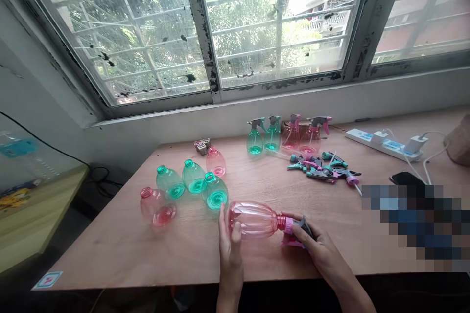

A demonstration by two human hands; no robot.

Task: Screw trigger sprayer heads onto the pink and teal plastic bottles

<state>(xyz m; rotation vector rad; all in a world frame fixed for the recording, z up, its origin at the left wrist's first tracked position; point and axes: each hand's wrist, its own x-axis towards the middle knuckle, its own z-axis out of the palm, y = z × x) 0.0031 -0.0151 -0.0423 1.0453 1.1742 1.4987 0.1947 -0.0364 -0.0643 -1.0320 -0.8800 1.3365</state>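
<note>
Holds a pink bottle (253, 220) sideways above the near part of the tabletop (176, 259), clamped by its base in the left hand (231, 242) and by its pink-and-gray spray head (289, 226) in the right hand (318, 247), just beside a green bottle (216, 191).

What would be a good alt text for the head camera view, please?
A translucent pink spray bottle is held sideways over a wooden table, left hand at its base, right hand on the gray-and-pink trigger head at its neck. Also on the table are five open bottles, four complete spray bottles, loose trigger heads and a power strip.
</note>
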